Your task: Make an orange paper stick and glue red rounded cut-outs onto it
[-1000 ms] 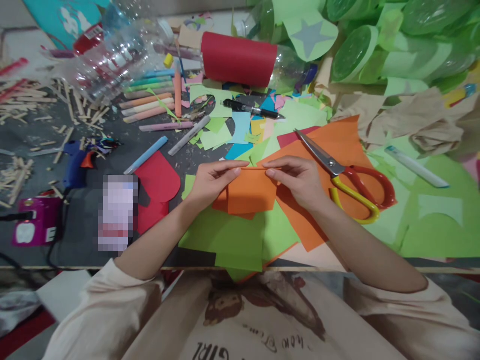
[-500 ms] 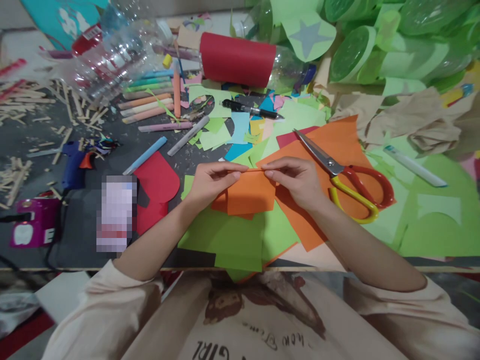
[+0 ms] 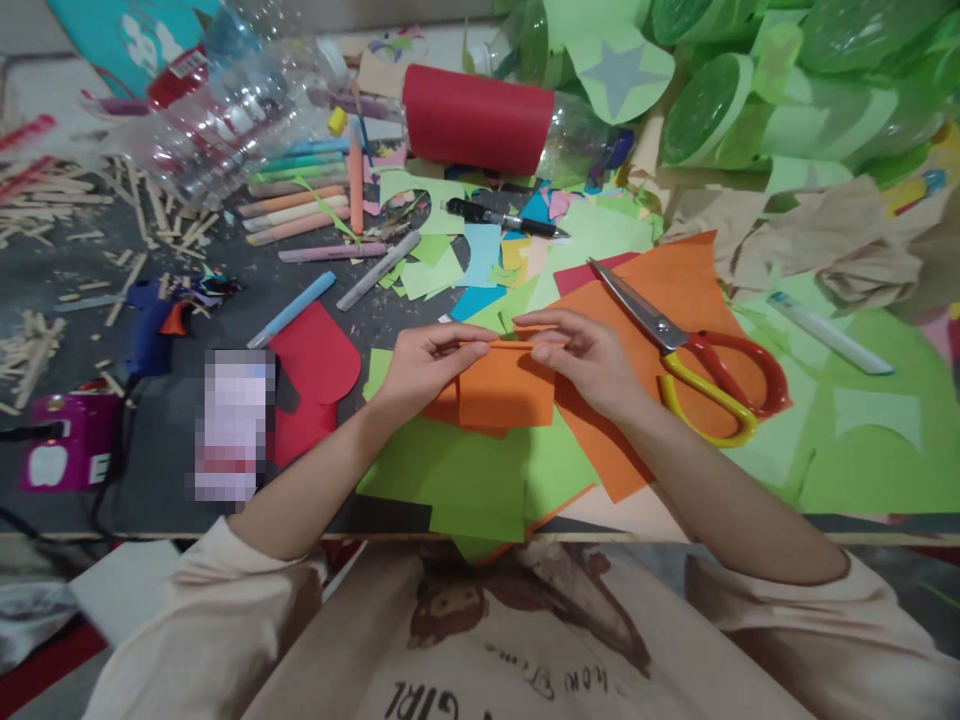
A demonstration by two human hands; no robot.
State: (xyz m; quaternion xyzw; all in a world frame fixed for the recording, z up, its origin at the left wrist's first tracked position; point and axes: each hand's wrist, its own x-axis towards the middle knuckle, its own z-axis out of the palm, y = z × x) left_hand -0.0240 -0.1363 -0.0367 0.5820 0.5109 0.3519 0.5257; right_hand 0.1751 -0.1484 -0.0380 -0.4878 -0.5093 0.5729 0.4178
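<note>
A small piece of orange paper (image 3: pixel 506 390) is held up by its far edge, which looks folded or rolled over. My left hand (image 3: pixel 431 365) pinches the left end of that edge between thumb and fingers. At the right end my right hand (image 3: pixel 589 360) has its thumb on the paper, with the index finger lifted slightly above the fold. Beneath lie green sheets (image 3: pixel 465 480) and a larger orange sheet (image 3: pixel 611 460). Scissors (image 3: pixel 675 345) with one red and one yellow handle rest to the right of my right hand.
A phone (image 3: pixel 234 425), red paper pieces (image 3: pixel 319 350) and a blue glue gun (image 3: pixel 150 325) lie on the left. Behind are felt pens (image 3: pixel 300 200), a black pen (image 3: pixel 506 218), paper scraps and a red-wrapped bottle (image 3: pixel 476 120). Green bottles (image 3: pixel 709 110) stand at the back right.
My right index finger has lifted off the folded edge and my right hand has shifted slightly right. The left hand still pinches the paper.
</note>
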